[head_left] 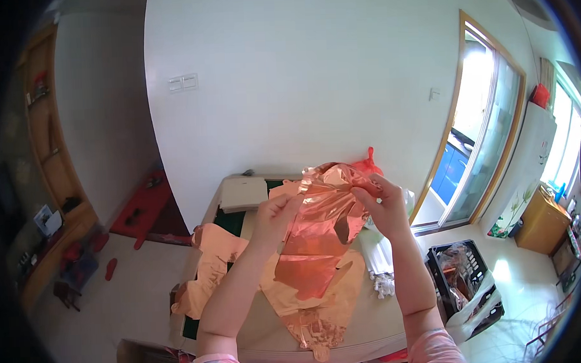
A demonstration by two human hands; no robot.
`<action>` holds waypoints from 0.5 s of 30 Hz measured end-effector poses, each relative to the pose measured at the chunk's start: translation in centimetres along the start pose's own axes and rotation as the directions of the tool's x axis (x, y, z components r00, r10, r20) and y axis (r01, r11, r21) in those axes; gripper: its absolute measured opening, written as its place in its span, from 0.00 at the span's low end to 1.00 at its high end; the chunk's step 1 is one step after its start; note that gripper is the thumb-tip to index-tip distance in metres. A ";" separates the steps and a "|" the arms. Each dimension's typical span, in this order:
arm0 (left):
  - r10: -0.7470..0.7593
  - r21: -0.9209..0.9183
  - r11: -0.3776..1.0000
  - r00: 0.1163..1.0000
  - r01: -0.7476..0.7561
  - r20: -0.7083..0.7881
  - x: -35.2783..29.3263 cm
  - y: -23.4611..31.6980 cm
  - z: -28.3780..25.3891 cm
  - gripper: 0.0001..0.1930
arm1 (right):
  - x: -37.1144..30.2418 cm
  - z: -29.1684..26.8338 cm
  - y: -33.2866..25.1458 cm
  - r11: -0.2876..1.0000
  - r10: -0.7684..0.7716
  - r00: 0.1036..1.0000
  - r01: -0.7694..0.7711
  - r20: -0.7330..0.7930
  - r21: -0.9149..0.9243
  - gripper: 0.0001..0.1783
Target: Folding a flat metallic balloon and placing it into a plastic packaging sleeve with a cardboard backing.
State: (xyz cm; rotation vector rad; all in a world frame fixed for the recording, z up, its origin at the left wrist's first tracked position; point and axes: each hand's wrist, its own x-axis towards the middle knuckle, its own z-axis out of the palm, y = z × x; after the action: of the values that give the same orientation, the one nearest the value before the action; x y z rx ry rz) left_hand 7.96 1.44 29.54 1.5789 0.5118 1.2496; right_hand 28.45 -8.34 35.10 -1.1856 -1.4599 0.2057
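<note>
Between my two hands hangs a limp, shiny rose-gold foil sheet [315,257] that looks like an uninflated foil balloon. My left hand [276,215] pinches its upper left edge. At the upper right, my right hand [387,207] grips the bunched foil, thumb pressed on it. A dark gap shows in the foil's right side. Below it, a matte peach-coloured flat foil piece [314,321] lies on the table, narrowing to a small tab near the front edge. Another crumpled foil piece [210,261] rests at the table's left side.
On the table [257,339], a beige stack [243,194] sits at the back left, a red plastic bag [368,163] at the back, and clear plastic packaging [377,258] on the right. A black crate [467,281] with wrapped items stands right of the table. A white wall [300,85] rises behind.
</note>
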 end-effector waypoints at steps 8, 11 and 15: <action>0.235 -0.287 0.917 0.956 -0.278 -0.173 -3.1 3.0 1.8 0.04 | -2.3 -0.4 -1.7 0.998 -0.018 1.000 0.017 0.019 0.052 0.10; 0.391 -0.145 0.905 0.916 -0.400 -0.086 -3.4 2.8 2.0 0.04 | -2.8 -0.3 -2.2 0.996 -0.057 0.998 0.056 0.012 0.071 0.08; 0.308 0.238 0.926 0.951 -0.291 -0.033 -3.7 2.7 1.7 0.05 | -3.3 -0.2 -2.4 0.993 -0.055 0.998 0.056 -0.009 0.105 0.07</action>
State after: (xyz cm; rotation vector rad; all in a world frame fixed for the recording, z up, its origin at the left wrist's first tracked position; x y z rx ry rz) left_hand 7.39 -3.32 30.36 1.8671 0.4851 1.5236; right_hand 26.67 -12.00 34.76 -1.0582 -1.4567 0.2378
